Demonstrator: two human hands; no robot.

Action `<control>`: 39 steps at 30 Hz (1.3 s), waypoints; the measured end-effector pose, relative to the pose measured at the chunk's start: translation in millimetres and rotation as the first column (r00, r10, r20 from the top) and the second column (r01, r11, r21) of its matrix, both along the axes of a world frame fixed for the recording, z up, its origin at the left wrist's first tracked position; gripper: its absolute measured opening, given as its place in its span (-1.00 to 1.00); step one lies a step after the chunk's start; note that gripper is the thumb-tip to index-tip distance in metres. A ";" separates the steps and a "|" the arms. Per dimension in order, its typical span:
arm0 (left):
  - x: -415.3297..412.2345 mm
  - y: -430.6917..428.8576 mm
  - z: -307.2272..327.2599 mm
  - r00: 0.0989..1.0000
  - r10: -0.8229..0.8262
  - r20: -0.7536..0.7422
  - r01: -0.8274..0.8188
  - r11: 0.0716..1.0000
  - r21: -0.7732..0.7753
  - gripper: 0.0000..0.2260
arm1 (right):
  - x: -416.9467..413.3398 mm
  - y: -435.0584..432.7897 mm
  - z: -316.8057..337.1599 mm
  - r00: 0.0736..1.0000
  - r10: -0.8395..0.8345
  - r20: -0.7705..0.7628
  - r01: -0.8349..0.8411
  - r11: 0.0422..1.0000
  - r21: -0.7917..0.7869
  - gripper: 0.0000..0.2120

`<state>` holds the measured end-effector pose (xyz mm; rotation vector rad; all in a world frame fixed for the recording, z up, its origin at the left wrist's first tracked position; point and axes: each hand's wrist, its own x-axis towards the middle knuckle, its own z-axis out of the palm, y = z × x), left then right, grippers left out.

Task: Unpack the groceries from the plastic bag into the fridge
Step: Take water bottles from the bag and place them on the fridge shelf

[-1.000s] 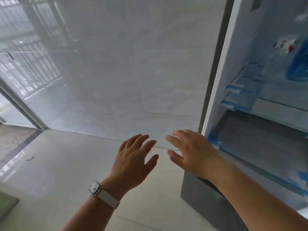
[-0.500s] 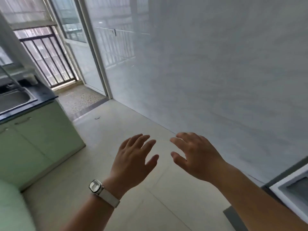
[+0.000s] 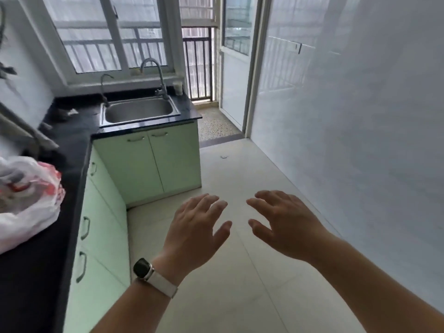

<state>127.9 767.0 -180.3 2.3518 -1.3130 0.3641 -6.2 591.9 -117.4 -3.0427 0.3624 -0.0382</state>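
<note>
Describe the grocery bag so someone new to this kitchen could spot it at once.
Find the black counter that runs from the steel sink under the window along the left side. On its near stretch, at the picture's left edge, sits the plastic bag. It is the only large soft bundle there: crumpled white with red print.

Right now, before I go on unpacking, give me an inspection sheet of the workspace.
Surface: black countertop, L-shaped, over green cabinets.
Job's things: plastic bag sits on the countertop at far left, partly cut off; fridge not in view.
Clutter: small blurred scraps left of the sink; a cup at the counter's back corner.
Grippers: left hand, wearing a wristwatch, and right hand both open and empty above the floor.
Cables: nothing seen.
Surroundings: window, balcony door, pale wall.
</note>
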 end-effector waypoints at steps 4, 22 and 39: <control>23.4 35.5 -3.5 0.993 0.121 -0.007 -0.121 0.993 0.013 -0.61 | 57.8 19.8 -1.5 0.988 0.152 0.013 -0.152 0.988 -0.003 -0.45; 175.1 40.6 -1.1 0.795 0.603 0.063 -0.603 0.774 0.195 -0.58 | 310.8 -14.5 -17.9 0.793 0.604 0.081 -0.609 0.784 0.121 -0.49; 246.6 76.1 5.1 0.515 0.856 0.053 -0.845 0.496 0.200 -0.58 | 473.1 34.5 -19.7 0.518 0.852 0.077 -0.853 0.508 0.119 -0.50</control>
